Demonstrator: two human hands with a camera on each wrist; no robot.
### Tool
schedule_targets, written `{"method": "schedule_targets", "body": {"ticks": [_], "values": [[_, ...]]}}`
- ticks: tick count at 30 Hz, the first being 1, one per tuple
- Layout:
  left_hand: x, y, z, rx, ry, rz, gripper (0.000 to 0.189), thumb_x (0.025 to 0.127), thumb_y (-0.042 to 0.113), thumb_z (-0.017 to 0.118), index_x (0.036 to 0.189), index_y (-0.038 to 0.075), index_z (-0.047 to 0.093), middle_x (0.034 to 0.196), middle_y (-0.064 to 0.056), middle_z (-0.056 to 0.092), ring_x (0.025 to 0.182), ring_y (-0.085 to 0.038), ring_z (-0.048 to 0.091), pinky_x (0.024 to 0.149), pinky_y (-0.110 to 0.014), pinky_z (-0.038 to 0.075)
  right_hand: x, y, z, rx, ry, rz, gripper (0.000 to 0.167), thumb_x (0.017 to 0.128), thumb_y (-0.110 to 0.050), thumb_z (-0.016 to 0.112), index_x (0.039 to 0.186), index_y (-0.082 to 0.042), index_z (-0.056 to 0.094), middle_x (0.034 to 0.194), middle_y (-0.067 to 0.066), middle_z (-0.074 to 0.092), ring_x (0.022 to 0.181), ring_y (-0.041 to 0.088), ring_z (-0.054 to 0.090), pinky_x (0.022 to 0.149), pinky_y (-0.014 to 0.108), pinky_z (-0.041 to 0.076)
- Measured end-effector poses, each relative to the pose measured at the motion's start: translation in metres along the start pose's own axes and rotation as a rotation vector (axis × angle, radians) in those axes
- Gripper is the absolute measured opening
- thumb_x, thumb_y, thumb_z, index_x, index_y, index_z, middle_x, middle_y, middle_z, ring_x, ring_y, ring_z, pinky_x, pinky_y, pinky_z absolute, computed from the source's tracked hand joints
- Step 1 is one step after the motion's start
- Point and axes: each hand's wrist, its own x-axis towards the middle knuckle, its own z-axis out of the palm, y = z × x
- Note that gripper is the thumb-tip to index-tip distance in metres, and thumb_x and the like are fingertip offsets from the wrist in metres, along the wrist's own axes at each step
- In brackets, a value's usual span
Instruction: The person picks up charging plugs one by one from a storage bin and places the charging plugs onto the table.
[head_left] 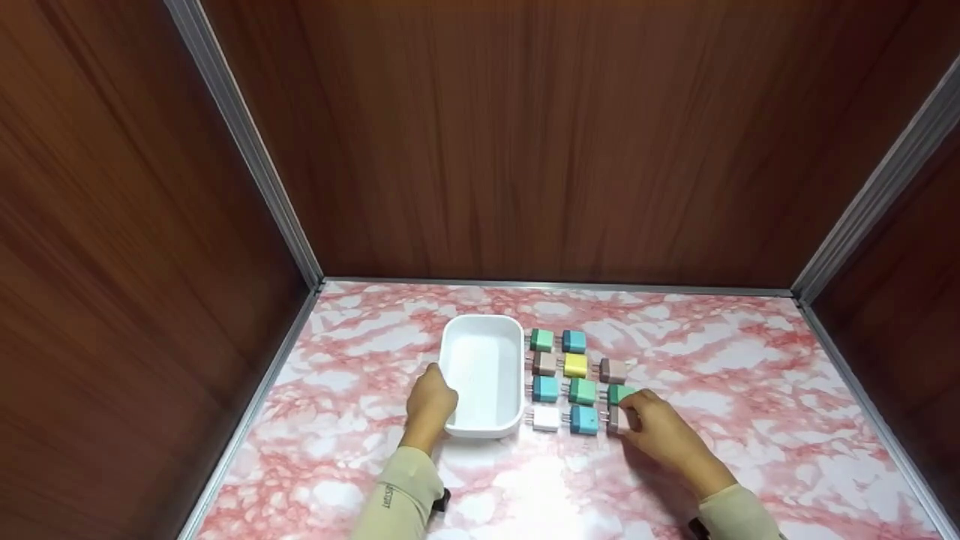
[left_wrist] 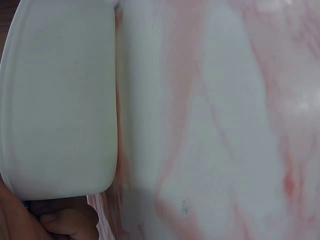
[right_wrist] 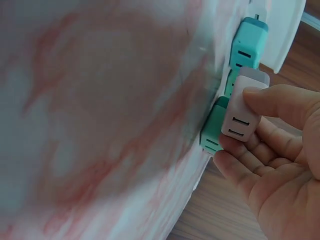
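Note:
A white rectangular tub (head_left: 484, 430) stands on the table, and my left hand (head_left: 431, 401) grips its left wall near the front corner. In the left wrist view the tub's outer side (left_wrist: 62, 100) shows, with curled fingers (left_wrist: 72, 222) by its end. My right hand (head_left: 664, 431) pinches a pink charger plug (right_wrist: 245, 107) between thumb and fingers, at the front of the rightmost column of plugs. Two slots face out of its end. Right beside it sits a green charger plug (right_wrist: 215, 125), and a blue charger plug (right_wrist: 247, 42) lies beyond.
Several more charger plugs stand in rows right of the tub, among them a yellow one (head_left: 575, 365) and a white one (head_left: 546, 418), prongs toward the tub. Wood-grain panels (head_left: 525, 150) close off the back and sides of the red-and-white marbled table (head_left: 360, 337).

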Motion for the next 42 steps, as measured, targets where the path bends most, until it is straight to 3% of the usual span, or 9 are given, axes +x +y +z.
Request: {"method": "schedule_targets", "body": {"ticks": [4, 8, 23, 30, 42], "values": [[0.002, -0.001, 0.002, 0.032, 0.057, 0.01, 0.06, 0.087, 0.002, 0.059, 0.146, -0.005, 0.047, 0.131, -0.024, 0.065, 0.122, -0.042, 0.062, 0.103, -0.054, 0.048, 0.0, 0.003, 0.004, 0.005, -0.005, 0.01, 0.036, 0.083, 0.0, 0.079, 0.117, 0.003, 0.066, 0.093, 0.001, 0.054, 0.08, 0.014, 0.048, 0.07, 0.033, 0.044], [0.003, -0.002, 0.003, 0.043, 0.074, 0.004, 0.058, 0.086, 0.003, 0.06, 0.143, -0.004, 0.051, 0.126, -0.023, 0.068, 0.118, -0.041, 0.064, 0.1, -0.054, 0.049, 0.0, 0.004, 0.007, 0.012, -0.008, 0.022, 0.037, 0.082, 0.001, 0.078, 0.117, 0.003, 0.066, 0.09, 0.001, 0.052, 0.079, 0.014, 0.048, 0.068, 0.031, 0.042], [0.004, -0.002, 0.001, 0.043, 0.065, 0.004, 0.064, 0.088, 0.004, 0.059, 0.149, -0.005, 0.044, 0.135, -0.024, 0.063, 0.125, -0.041, 0.061, 0.105, -0.053, 0.047, 0.0, 0.005, 0.012, 0.018, -0.001, 0.028, 0.029, 0.082, 0.001, 0.078, 0.109, -0.001, 0.066, 0.09, 0.001, 0.05, 0.077, 0.014, 0.047, 0.064, 0.028, 0.037], [0.002, -0.001, 0.003, 0.011, 0.001, -0.009, 0.065, 0.091, 0.001, 0.06, 0.153, -0.003, 0.039, 0.143, -0.022, 0.059, 0.129, -0.041, 0.059, 0.103, -0.052, 0.049, -0.002, 0.006, 0.013, 0.015, 0.017, 0.029, 0.032, 0.082, -0.004, 0.082, 0.111, 0.001, 0.067, 0.092, 0.002, 0.053, 0.078, 0.013, 0.047, 0.065, 0.028, 0.039], [0.003, -0.001, 0.001, 0.044, 0.053, 0.005, 0.064, 0.087, 0.002, 0.06, 0.149, -0.005, 0.044, 0.132, -0.024, 0.065, 0.121, -0.042, 0.063, 0.101, -0.054, 0.049, -0.002, 0.008, 0.014, 0.012, 0.009, 0.024, 0.033, 0.084, -0.005, 0.081, 0.114, 0.001, 0.066, 0.098, 0.004, 0.056, 0.08, 0.014, 0.049, 0.067, 0.03, 0.041]]}}
